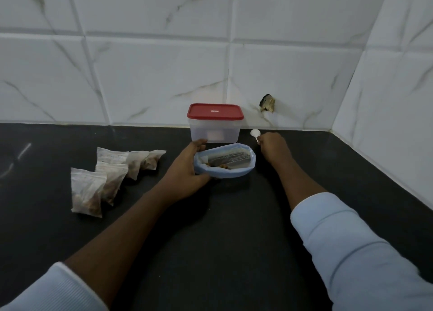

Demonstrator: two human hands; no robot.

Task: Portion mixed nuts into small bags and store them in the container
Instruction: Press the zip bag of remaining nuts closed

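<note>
Nut-filled small bags (110, 177) lie clustered toward the left edge of the countertop (234, 228). My left hand (187, 167) grips the rim of the open nut pouch (234, 161); the red-lidded container (215, 125) stands closed at the back edge. My right hand (273, 147) pinches the white spoon (254, 133).

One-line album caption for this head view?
Left hand holds the open nut pouch; right hand grips a white spoon.

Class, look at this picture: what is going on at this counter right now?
A person is portioning nuts on a dark counter. The left hand grips the side of an open bag with nuts inside. The right hand holds a white spoon just beyond that bag. Several filled small bags lie to the left. The container stands at the back, its red lid on.
</note>
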